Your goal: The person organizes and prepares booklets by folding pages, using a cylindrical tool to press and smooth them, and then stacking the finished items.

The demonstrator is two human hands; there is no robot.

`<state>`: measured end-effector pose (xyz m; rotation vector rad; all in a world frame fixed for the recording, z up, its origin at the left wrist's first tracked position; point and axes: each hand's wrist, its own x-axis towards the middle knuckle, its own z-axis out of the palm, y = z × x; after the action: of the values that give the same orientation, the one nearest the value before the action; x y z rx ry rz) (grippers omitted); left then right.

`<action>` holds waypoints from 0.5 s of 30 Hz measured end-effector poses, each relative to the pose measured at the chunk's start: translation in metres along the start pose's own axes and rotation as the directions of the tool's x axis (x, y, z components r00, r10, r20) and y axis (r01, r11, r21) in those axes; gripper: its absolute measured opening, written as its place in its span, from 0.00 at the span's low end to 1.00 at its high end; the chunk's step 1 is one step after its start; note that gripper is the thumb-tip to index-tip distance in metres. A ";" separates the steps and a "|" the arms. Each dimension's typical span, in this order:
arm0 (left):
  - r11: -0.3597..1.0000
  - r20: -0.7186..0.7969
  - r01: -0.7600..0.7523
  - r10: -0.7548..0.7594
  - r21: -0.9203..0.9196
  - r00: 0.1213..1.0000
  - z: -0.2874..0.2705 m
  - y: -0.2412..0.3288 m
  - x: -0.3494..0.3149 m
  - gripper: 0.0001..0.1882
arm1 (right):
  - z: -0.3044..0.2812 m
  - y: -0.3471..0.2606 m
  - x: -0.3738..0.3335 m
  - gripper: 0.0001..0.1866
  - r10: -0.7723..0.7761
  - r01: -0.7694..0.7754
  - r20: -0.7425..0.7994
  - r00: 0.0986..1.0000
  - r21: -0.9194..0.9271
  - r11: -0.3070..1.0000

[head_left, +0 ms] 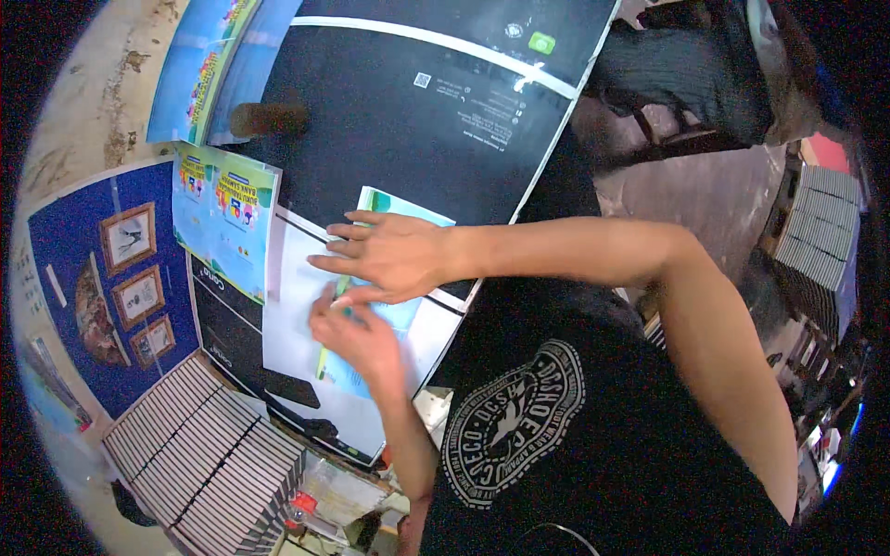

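A light blue and green booklet lies on a white sheet on the black printed tabletop. My right hand rests across it, palm down with the fingers spread. Just below, my left hand is closed at the booklet's left edge, its fingertips curled together. A small green bit shows by those fingertips, too blurred to name. Both hands are close together, and they cover the booklet's middle.
Printed booklets lie in a stack left of my hands, with a taller pile behind. A brown cylindrical object stands beside that pile. Striped stacks sit at the lower left, another stack at the right. Framed pictures lean at left.
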<state>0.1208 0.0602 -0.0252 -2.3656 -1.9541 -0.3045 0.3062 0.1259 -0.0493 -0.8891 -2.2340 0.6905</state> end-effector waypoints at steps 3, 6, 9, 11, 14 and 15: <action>0.863 -0.363 0.169 -0.367 -0.476 0.856 -0.070 0.015 0.022 0.25 | 0.016 0.009 -0.005 0.30 -0.011 0.006 -0.032 0.999 -0.148 0.989; 0.997 -0.712 0.041 -0.074 -0.065 0.699 -0.133 0.053 0.016 0.27 | 0.008 0.014 -0.010 0.25 0.022 -0.010 0.055 0.998 -0.208 0.978; 0.976 -0.527 -0.026 -0.094 -0.216 0.845 -0.061 0.044 0.018 0.22 | 0.004 0.001 0.007 0.25 -0.037 0.047 0.051 0.998 -0.196 0.980; 0.958 -0.347 0.047 -0.148 -0.282 0.926 0.014 0.026 0.024 0.19 | 0.006 0.000 0.007 0.25 -0.033 0.044 0.057 0.998 -0.208 0.977; 0.938 -0.315 0.060 -0.174 -0.341 0.933 0.039 0.032 0.032 0.16 | 0.010 0.004 0.001 0.26 -0.059 0.059 0.004 0.998 -0.243 0.968; 0.939 -0.263 0.082 -0.176 -0.333 0.949 0.033 0.035 0.032 0.16 | 0.010 0.002 0.002 0.26 -0.066 0.066 0.009 0.998 -0.261 0.963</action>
<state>0.1643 0.0896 -0.0492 -2.1970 -2.0460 -0.9862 0.2986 0.1260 -0.0568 -0.9331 -2.3798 0.3691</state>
